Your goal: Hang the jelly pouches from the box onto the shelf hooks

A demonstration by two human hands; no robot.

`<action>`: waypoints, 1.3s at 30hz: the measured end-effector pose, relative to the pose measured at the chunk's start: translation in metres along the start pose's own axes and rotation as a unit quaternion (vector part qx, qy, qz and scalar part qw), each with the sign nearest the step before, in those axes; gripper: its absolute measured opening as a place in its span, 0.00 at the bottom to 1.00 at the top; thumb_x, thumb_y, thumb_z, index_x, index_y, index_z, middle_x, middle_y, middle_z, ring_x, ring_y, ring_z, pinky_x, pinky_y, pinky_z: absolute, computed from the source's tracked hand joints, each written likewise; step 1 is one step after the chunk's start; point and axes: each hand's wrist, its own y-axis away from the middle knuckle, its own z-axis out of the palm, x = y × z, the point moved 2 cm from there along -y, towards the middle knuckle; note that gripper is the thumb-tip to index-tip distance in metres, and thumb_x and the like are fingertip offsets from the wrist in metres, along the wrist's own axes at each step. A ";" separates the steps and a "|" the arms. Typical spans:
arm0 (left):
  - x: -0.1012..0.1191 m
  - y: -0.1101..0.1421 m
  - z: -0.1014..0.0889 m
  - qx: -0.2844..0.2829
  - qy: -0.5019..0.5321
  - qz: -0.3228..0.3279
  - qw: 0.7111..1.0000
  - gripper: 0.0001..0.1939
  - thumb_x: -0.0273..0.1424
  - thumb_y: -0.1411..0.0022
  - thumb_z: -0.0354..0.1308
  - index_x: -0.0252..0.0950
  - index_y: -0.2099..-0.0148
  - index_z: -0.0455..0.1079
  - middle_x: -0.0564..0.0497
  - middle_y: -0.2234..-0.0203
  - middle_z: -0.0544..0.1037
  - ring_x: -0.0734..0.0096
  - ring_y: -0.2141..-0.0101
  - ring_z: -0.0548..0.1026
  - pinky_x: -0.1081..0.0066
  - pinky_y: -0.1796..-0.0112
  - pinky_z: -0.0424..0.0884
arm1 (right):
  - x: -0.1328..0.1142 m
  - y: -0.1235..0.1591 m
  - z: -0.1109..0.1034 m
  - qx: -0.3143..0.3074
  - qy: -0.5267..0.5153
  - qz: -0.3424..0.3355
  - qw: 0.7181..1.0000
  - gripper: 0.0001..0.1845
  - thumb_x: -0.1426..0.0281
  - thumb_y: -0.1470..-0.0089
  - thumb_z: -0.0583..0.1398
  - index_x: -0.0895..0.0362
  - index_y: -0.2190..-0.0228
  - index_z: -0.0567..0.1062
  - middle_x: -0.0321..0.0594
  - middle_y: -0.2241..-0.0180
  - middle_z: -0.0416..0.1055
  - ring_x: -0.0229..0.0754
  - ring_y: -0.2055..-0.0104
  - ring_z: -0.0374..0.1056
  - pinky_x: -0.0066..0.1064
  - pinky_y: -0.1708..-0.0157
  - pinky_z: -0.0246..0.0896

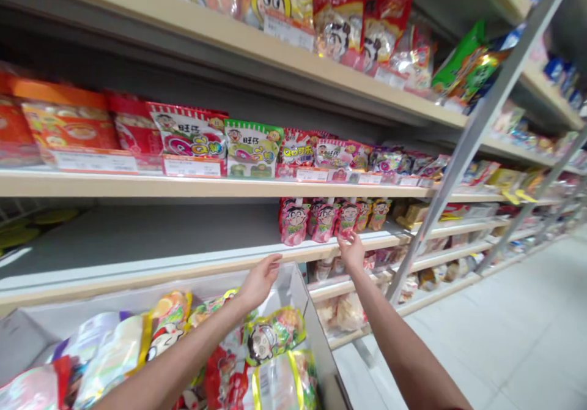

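Note:
My right hand (351, 252) reaches to the shelf, its fingers closed at the lower edge of a pink spouted pouch (347, 213) with a cartoon face. To the left of it stand more pink pouches (323, 220), upright in rows; orange pouches (380, 213) stand on its right. My left hand (260, 283) is above the box, just in front of the shelf edge, fingers stretched out and nothing visible in them. Below it, the grey-white box (300, 290) holds several snack bags, among them a yellow-edged bag with a cartoon face (275, 335).
Over the pouches runs a shelf board (183, 186) with bagged gummies (254, 147) and price labels. Higher up hang red and yellow bags (339, 15) at a shelf edge. A slanted metal post (458, 159) rises on the right, beside the pale tiled floor (513, 312).

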 end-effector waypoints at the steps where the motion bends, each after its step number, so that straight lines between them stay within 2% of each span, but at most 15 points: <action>1: 0.005 -0.009 0.009 -0.006 -0.020 0.020 1.000 0.20 0.23 0.50 0.44 0.32 0.53 0.58 0.45 0.56 0.67 0.71 0.57 0.66 0.69 0.55 0.59 | 0.004 -0.013 0.000 0.017 0.032 0.009 0.999 0.27 0.65 0.61 0.54 0.65 0.58 0.60 0.51 0.61 0.66 0.45 0.60 0.63 0.33 0.62 0.55; 5: 0.023 -0.057 0.059 -0.047 -0.072 0.072 0.994 0.20 0.21 0.52 0.44 0.34 0.54 0.61 0.48 0.57 0.68 0.72 0.57 0.65 0.70 0.54 0.58 | 0.015 -0.050 0.007 0.034 0.130 0.023 0.991 0.25 0.65 0.63 0.55 0.63 0.60 0.61 0.49 0.67 0.68 0.45 0.65 0.65 0.32 0.67 0.56; 9: 0.023 -0.106 0.096 -0.063 -0.073 0.098 0.991 0.23 0.18 0.54 0.44 0.31 0.53 0.62 0.46 0.55 0.66 0.70 0.54 0.63 0.71 0.52 0.54 | 0.028 -0.071 0.017 0.022 0.167 0.036 0.985 0.18 0.68 0.65 0.57 0.62 0.68 0.64 0.50 0.72 0.69 0.47 0.68 0.65 0.32 0.70 0.56; 14: 0.010 -0.141 0.111 -0.076 -0.074 0.086 0.991 0.25 0.16 0.56 0.45 0.34 0.54 0.64 0.49 0.56 0.68 0.68 0.55 0.64 0.69 0.52 0.55 | 0.043 -0.087 0.032 0.005 0.197 0.039 0.980 0.11 0.71 0.64 0.56 0.62 0.73 0.66 0.53 0.73 0.69 0.48 0.69 0.66 0.33 0.69 0.56; 18: 0.004 -0.152 0.117 -0.076 -0.079 0.092 0.990 0.24 0.17 0.56 0.45 0.34 0.54 0.64 0.48 0.56 0.68 0.68 0.55 0.64 0.70 0.52 0.56 | 0.046 -0.092 0.040 0.010 0.189 0.042 0.981 0.09 0.73 0.63 0.55 0.63 0.74 0.67 0.53 0.73 0.69 0.48 0.68 0.66 0.33 0.69 0.56; 21: 0.005 -0.153 0.117 -0.070 -0.074 0.084 0.991 0.24 0.17 0.56 0.45 0.33 0.54 0.64 0.48 0.56 0.68 0.68 0.55 0.65 0.70 0.52 0.56 | 0.042 -0.091 0.036 0.017 0.176 0.042 0.983 0.12 0.72 0.63 0.55 0.65 0.72 0.68 0.54 0.73 0.69 0.49 0.68 0.65 0.34 0.68 0.56; 24: 0.009 -0.135 0.100 -0.063 -0.034 0.065 0.995 0.22 0.18 0.56 0.46 0.33 0.56 0.66 0.48 0.58 0.70 0.68 0.57 0.66 0.69 0.54 0.57 | 0.030 -0.072 0.025 0.023 0.157 0.031 0.987 0.19 0.68 0.60 0.54 0.66 0.65 0.66 0.53 0.68 0.69 0.47 0.65 0.65 0.34 0.66 0.56; 26: 0.010 -0.107 0.077 -0.082 0.016 0.051 0.995 0.18 0.21 0.54 0.47 0.34 0.59 0.68 0.50 0.61 0.72 0.69 0.60 0.68 0.70 0.56 0.59 | 0.015 -0.042 0.018 0.013 0.098 -0.009 0.995 0.23 0.66 0.59 0.53 0.65 0.59 0.63 0.51 0.64 0.67 0.45 0.64 0.64 0.33 0.66 0.57; 27: 0.009 -0.089 0.062 -0.104 0.032 0.048 0.993 0.16 0.23 0.53 0.48 0.35 0.61 0.69 0.51 0.63 0.73 0.70 0.61 0.68 0.70 0.56 0.60 | 0.005 -0.022 0.016 -0.024 0.044 -0.042 0.998 0.24 0.65 0.58 0.52 0.64 0.58 0.62 0.49 0.63 0.67 0.43 0.66 0.65 0.32 0.68 0.58; 29: 0.005 -0.049 0.029 -0.136 0.022 0.030 0.990 0.15 0.25 0.54 0.49 0.35 0.62 0.69 0.51 0.63 0.73 0.70 0.61 0.68 0.70 0.56 0.59 | -0.015 0.026 0.015 -0.157 -0.028 -0.088 0.983 0.23 0.65 0.58 0.52 0.62 0.59 0.63 0.45 0.65 0.68 0.40 0.70 0.65 0.31 0.71 0.59; 31: -0.002 -0.009 -0.001 -0.138 -0.024 -0.006 0.990 0.17 0.25 0.54 0.49 0.35 0.59 0.67 0.50 0.61 0.72 0.70 0.60 0.67 0.71 0.56 0.59 | -0.034 0.077 0.013 -0.309 -0.037 -0.126 0.942 0.20 0.68 0.59 0.53 0.61 0.61 0.67 0.42 0.71 0.70 0.39 0.72 0.65 0.30 0.71 0.59; 33: -0.010 0.027 -0.021 -0.156 -0.124 -0.022 0.980 0.19 0.26 0.53 0.48 0.37 0.56 0.65 0.50 0.59 0.71 0.70 0.60 0.67 0.71 0.57 0.59 | -0.048 0.122 0.011 -0.420 -0.001 -0.196 0.886 0.17 0.71 0.59 0.53 0.59 0.63 0.69 0.42 0.67 0.70 0.39 0.68 0.65 0.30 0.66 0.58; 36: -0.014 0.063 -0.030 -0.187 -0.302 0.032 0.934 0.17 0.26 0.54 0.49 0.36 0.59 0.67 0.47 0.62 0.72 0.65 0.60 0.66 0.65 0.55 0.54 | -0.054 0.160 0.017 -0.485 0.119 -0.270 0.823 0.17 0.75 0.60 0.53 0.60 0.65 0.70 0.44 0.64 0.69 0.41 0.62 0.63 0.30 0.61 0.55; 39: -0.010 0.082 -0.026 -0.194 -0.418 0.084 0.884 0.13 0.26 0.53 0.47 0.35 0.65 0.69 0.45 0.68 0.74 0.63 0.62 0.67 0.60 0.53 0.49 | -0.052 0.173 0.036 -0.519 0.217 -0.282 0.777 0.15 0.74 0.60 0.53 0.60 0.67 0.71 0.46 0.65 0.70 0.42 0.63 0.64 0.30 0.63 0.55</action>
